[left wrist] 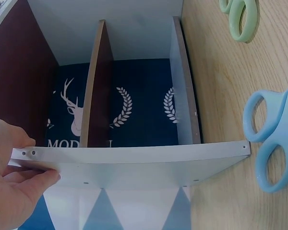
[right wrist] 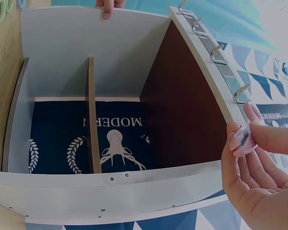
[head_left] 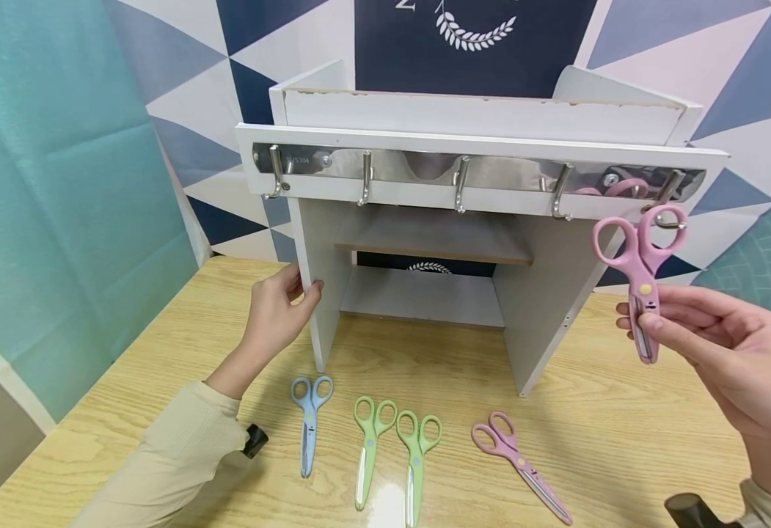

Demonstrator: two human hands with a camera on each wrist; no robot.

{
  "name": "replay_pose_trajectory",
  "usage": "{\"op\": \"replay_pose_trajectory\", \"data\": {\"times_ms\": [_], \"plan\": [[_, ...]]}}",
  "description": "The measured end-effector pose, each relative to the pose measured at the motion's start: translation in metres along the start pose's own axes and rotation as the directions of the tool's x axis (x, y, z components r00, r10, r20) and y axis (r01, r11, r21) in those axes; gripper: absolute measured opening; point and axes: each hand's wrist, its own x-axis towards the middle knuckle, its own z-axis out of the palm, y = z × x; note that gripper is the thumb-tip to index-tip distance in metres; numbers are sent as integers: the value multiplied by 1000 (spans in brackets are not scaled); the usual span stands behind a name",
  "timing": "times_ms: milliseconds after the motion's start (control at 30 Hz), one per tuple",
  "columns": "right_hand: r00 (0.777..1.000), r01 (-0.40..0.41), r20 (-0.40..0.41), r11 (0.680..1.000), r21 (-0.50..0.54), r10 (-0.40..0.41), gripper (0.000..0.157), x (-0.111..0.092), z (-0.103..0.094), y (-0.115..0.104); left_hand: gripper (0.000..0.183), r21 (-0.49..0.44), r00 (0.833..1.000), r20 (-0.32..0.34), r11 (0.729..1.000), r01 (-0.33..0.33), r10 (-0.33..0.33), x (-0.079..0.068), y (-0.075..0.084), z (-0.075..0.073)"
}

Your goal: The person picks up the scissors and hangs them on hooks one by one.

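Observation:
My right hand (head_left: 735,345) pinches pink scissors (head_left: 645,282) by their closed blades, finger loops upward. The scissors are in front of the rightmost hook (head_left: 672,187) of a metal hook rail on a white shelf unit (head_left: 491,139). That hook's tip shows inside the right loop; whether the loop bears on it I cannot tell. My left hand (head_left: 276,312) grips the front edge of the unit's left side panel (head_left: 326,323), thumb on the inner face. In the right wrist view the scissors (right wrist: 244,139) are mostly hidden by my fingers.
On the wooden table (head_left: 227,469) in front of the unit lie blue scissors (head_left: 309,418), two green scissors (head_left: 368,447) and another pink pair (head_left: 517,462). More metal hooks (head_left: 461,183) stick out along the rail. A teal curtain (head_left: 61,183) hangs at the left.

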Motion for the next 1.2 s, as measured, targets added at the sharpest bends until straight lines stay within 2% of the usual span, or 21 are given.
{"op": "replay_pose_trajectory", "data": {"times_ms": [333,533,667,833,1200], "plan": [[997,34,-66,998,59,-30,40,2,8,-2,27,-5,1000,-2,1000,5,-5,0,1,0],[998,61,-35,998,12,-61,37,3,7,2,28,1,1000,-4,1000,3,-3,0,1,0],[999,23,-31,999,-40,-25,35,3,7,4,27,3,1000,-6,1000,4,-4,0,1,0],[999,-12,-39,1000,-27,11,35,3,5,9,28,2,1000,-5,1000,3,-3,-1,2,0],[996,-72,-59,992,-102,66,32,5,-1,15,29,-9,1000,-1,1000,2,-2,0,2,1]]}}
